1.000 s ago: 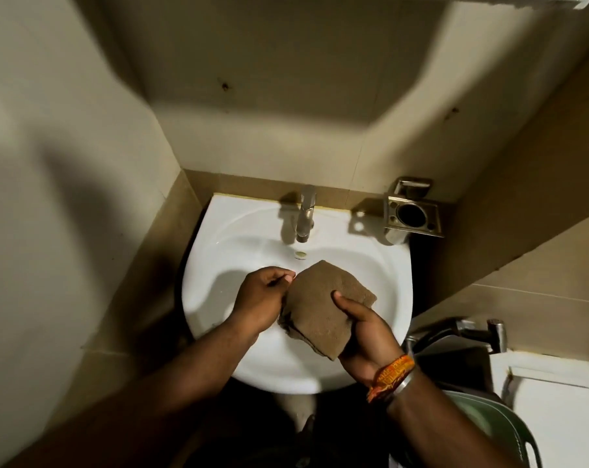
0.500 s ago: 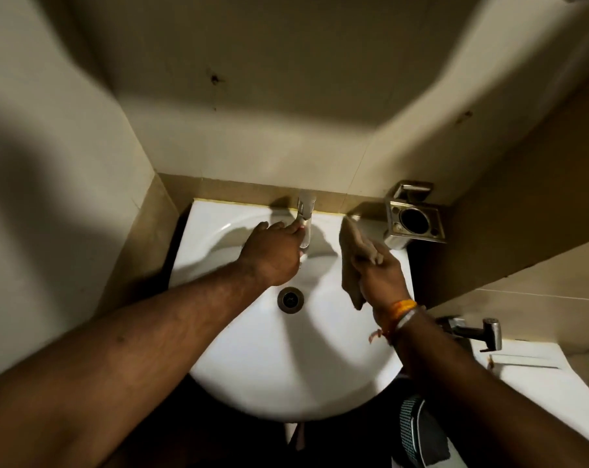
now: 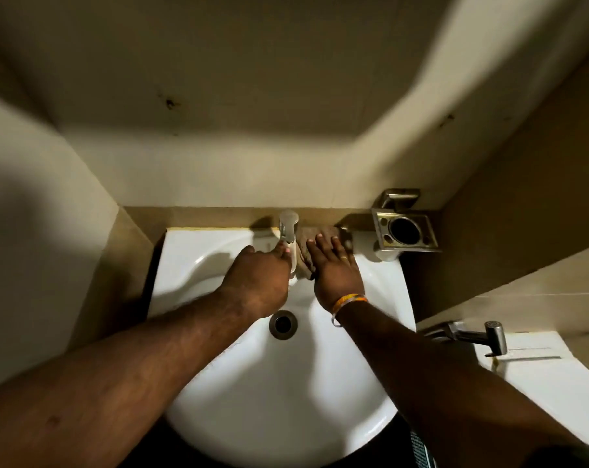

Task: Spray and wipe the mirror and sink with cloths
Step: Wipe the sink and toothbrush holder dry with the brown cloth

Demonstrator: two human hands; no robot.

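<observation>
The white sink (image 3: 191,251) fills the middle of the view, with a chrome faucet (image 3: 289,228) at its back edge and a drain (image 3: 283,324) in the bowl. My left hand (image 3: 257,278) reaches over the bowl, its fingertips on the left side of the faucet spout. My right hand (image 3: 335,268) lies flat with fingers spread, pressing a brown cloth (image 3: 306,241) onto the sink's back ledge just right of the faucet. Most of the cloth is hidden under this hand. No mirror or spray bottle is in view.
A square metal holder (image 3: 404,229) is fixed to the wall at the sink's back right corner. A chrome hand sprayer (image 3: 489,336) and a white toilet tank lid (image 3: 536,373) sit to the right. Tiled walls close in on the left and behind.
Both hands left the middle of the bowl and went to the back edge. My left hand came to the faucet; my right hand carried the cloth and now presses it flat beside the faucet.
</observation>
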